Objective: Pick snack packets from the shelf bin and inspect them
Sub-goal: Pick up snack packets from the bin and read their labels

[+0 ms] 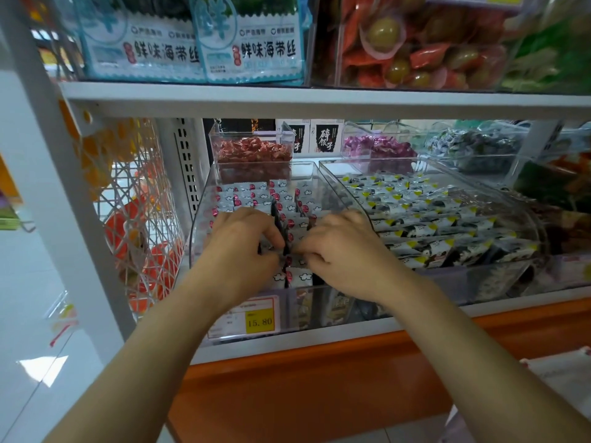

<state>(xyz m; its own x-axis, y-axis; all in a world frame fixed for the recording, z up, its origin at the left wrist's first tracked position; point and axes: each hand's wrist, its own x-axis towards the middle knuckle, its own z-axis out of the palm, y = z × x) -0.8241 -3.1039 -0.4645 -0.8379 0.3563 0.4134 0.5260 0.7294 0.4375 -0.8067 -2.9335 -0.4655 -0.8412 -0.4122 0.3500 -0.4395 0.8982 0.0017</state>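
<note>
clear rectangular plastic bin [197, 233]: glossy, smooth | small white film snack packets [299, 276]: shiny, crinkled | white metal shelf rail [319, 105]: smooth, matt

White metal upright [48, 174] slanting down the left of the frame. White shelf board [319, 102] across the upper part, with bright light in the bay beneath. Perforated rail [185, 167] at centre left, just right of a white wire basket [137, 193]. Orange base panel [303, 394] along the bottom middle. Pale glossy floor [25, 298] at lower left, with a bright patch of reflected light [44, 370].
</note>
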